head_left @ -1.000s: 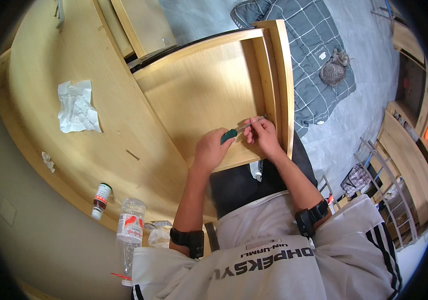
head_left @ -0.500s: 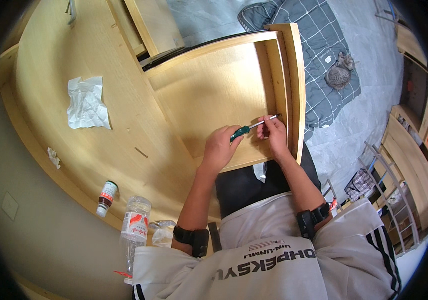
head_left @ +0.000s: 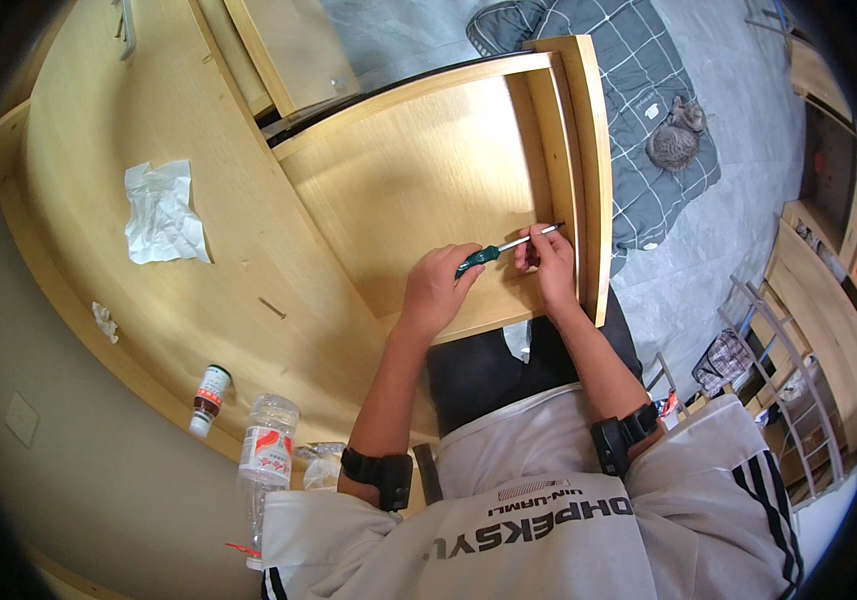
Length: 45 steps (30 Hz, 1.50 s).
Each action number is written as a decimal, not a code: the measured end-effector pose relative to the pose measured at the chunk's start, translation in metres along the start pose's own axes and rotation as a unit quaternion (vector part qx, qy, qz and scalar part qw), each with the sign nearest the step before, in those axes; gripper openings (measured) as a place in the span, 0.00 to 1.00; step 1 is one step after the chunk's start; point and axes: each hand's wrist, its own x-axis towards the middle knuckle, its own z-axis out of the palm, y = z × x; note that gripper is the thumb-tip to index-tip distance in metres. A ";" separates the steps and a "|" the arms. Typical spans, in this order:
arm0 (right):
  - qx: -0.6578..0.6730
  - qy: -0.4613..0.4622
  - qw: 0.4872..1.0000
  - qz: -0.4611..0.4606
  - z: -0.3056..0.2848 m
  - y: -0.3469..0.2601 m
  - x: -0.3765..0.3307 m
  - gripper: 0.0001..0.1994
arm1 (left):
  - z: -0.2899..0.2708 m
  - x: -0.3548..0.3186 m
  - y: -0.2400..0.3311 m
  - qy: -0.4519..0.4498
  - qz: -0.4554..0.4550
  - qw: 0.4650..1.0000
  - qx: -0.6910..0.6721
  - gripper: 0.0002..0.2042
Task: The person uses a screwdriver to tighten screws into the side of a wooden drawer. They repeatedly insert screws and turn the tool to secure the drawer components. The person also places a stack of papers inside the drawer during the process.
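Note:
An open wooden drawer (head_left: 419,160) lies in front of me, its front panel (head_left: 594,180) on the right. My left hand (head_left: 437,290) is closed around the green handle of a screwdriver (head_left: 481,258). The metal shaft points right and slightly up, with its tip at the inner side of the drawer front. Close to that tip, my right hand (head_left: 550,268) pinches the shaft between thumb and fingers. Whether a screw sits at the tip is too small to tell.
On the wooden desktop (head_left: 239,220) to the left are crumpled white paper (head_left: 165,212), a loose screw (head_left: 272,308), a small bottle (head_left: 210,398) and a clear plastic bottle (head_left: 269,440). A grey cat (head_left: 675,140) lies on a dark checked quilt (head_left: 639,60) beyond the drawer.
The desk and drawer appear shifted slightly left in the view. Both hands keep their hold on the screwdriver, and its tip stays at the drawer front.

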 end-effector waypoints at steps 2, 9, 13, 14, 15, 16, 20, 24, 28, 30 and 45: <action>0.005 0.002 1.000 -0.004 -0.001 0.001 0.001 0.12 | 0.001 0.000 0.000 -0.001 0.000 1.000 -0.003 0.11; 0.020 0.024 0.999 -0.026 0.001 0.006 0.001 0.11 | 0.006 -0.001 -0.006 0.064 -0.010 0.997 -0.040 0.15; 0.034 0.039 0.999 -0.014 0.003 0.006 0.001 0.11 | 0.008 -0.001 -0.009 0.082 -0.056 0.993 -0.067 0.17; 0.027 0.037 0.999 -0.014 0.003 0.006 0.001 0.11 | 0.008 -0.001 -0.010 0.077 -0.082 0.991 -0.076 0.17; 0.027 0.033 0.999 -0.010 0.003 0.006 0.002 0.11 | 0.008 -0.001 -0.009 0.078 -0.083 0.990 -0.081 0.17; 0.031 0.027 0.999 -0.008 0.002 0.005 0.002 0.11 | 0.008 -0.002 -0.009 0.073 -0.094 0.989 -0.089 0.16; 0.012 0.013 1.000 0.000 0.000 0.006 0.002 0.11 | 0.008 -0.005 -0.008 0.055 -0.125 0.987 -0.081 0.15; 0.020 0.007 1.000 0.000 0.000 0.007 0.002 0.11 | 0.010 -0.006 -0.009 0.051 -0.127 0.987 -0.087 0.14; 0.026 0.000 1.000 -0.006 0.001 0.007 0.003 0.11 | 0.011 -0.005 -0.013 0.045 -0.137 0.985 -0.091 0.14; 0.029 0.000 1.000 -0.004 0.001 0.008 0.003 0.12 | 0.011 -0.005 -0.013 0.043 -0.154 0.981 -0.110 0.14; 0.067 0.116 0.991 0.011 0.026 -0.001 -0.004 0.14 | 0.004 0.001 -0.024 0.034 -0.250 0.909 -0.333 0.11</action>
